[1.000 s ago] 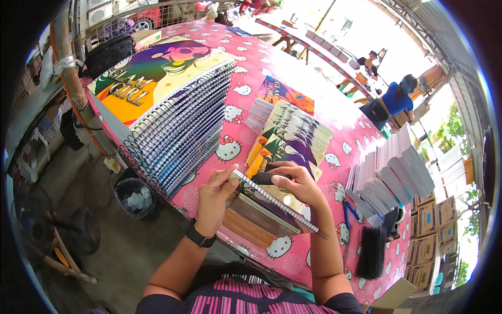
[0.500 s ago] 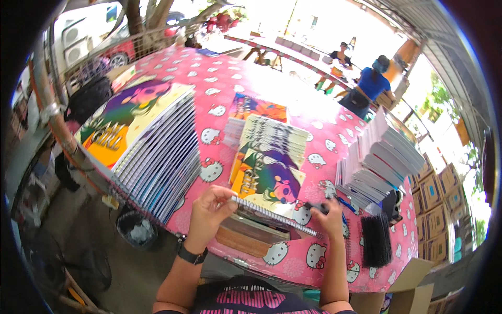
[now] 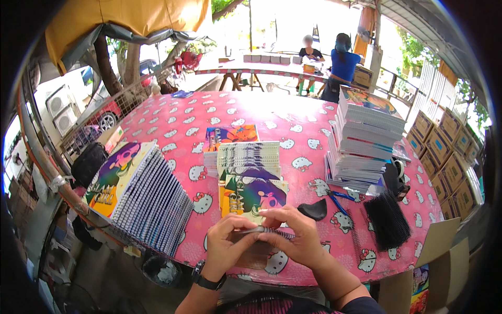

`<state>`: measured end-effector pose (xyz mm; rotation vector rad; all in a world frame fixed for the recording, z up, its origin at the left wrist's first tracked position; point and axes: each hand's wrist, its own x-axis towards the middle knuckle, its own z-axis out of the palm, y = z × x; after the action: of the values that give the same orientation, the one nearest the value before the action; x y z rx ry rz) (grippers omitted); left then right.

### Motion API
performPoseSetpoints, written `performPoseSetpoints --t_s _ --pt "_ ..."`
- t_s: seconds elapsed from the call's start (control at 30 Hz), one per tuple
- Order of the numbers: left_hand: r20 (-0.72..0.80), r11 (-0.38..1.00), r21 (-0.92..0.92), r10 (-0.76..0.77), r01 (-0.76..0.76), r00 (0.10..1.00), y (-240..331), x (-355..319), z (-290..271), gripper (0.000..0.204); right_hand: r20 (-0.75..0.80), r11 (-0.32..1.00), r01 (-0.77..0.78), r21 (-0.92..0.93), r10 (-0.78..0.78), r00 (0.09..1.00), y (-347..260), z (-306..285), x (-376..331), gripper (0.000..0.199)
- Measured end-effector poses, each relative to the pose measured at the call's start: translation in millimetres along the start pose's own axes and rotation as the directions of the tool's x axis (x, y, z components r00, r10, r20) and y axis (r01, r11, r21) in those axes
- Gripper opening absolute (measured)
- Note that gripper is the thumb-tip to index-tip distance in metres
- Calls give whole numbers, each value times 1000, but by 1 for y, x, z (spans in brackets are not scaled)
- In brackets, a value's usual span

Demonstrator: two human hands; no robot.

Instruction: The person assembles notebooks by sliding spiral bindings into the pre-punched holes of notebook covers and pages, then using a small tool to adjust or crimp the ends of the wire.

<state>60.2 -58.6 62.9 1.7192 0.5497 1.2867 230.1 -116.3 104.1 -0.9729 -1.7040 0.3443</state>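
Observation:
Close to the table's near edge, a spiral-bound notebook (image 3: 272, 231) is seen nearly edge-on, its coil spine uppermost. My left hand (image 3: 228, 242) pinches one end of the spine between thumb and fingers. From the other side my right hand (image 3: 294, 236) closes on the same coil, the two thumbs almost meeting. Most of the notebook is hidden by my hands. Just beyond lies a stack of colourful-covered notebooks (image 3: 253, 196). A black curved piece (image 3: 312, 210) rests right of my right hand, near blue-handled pliers (image 3: 341, 203).
A tall notebook stack (image 3: 151, 196) stands at left, another (image 3: 366, 141) at right. A bundle of black coils (image 3: 387, 220) and a loose coil (image 3: 354, 238) lie at right. An open carton (image 3: 439, 243) is at the lower right. Two people are beyond the pink-covered table (image 3: 298, 183).
My right hand has left the black piece, which now lies on the table, and moved left onto the notebook's coil. My left hand stays on the spine. The view has levelled.

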Motion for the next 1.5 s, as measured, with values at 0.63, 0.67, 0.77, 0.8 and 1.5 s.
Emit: performPoseSetpoints --t_s 0.63,0.67,0.77,0.8,1.5 --pt "-57 990 135 -37 45 998 -1 -8 -13 39 214 992 46 -117 -20 977 2 10 13 37" --pt "-108 972 232 61 -34 992 -3 -7 -17 46 184 990 82 -110 -61 981 2 4 18 37" --pt "-334 991 106 114 -83 936 -23 -14 -28 59 -90 986 119 115 -109 990 -9 -5 39 32" --pt "-419 996 -11 75 -87 905 -36 -21 -32 63 -280 941 117 316 -25 960 -12 -2 50 28" --pt "-750 993 108 107 -40 653 19 14 -320 44 -23 816 -65 575 96 995 69 251 231 24"
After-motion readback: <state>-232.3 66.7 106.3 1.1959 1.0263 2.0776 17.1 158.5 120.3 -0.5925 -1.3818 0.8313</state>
